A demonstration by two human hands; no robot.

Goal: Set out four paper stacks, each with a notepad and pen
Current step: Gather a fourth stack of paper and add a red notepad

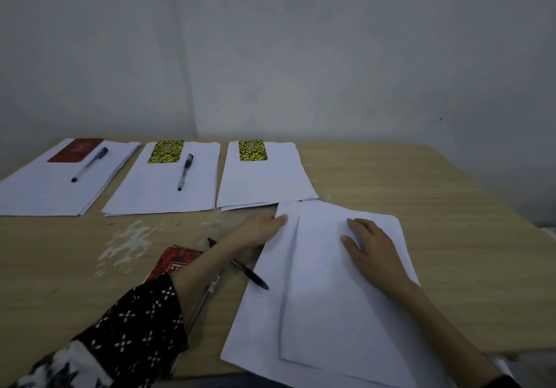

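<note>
My left hand and right hand lie open and flat on a loose stack of thin white paper sheets, gripping nothing. The sheets are light, floppy and slippery, and fan apart, so I would square them by their long edges. The stack's near corner overhangs the pale wooden table. Beyond my hands lie three finished-looking stacks; the nearest lacks a pen. Right of my right hand is open room. By my left forearm wait a red spiral notepad and a black pen.
</note>
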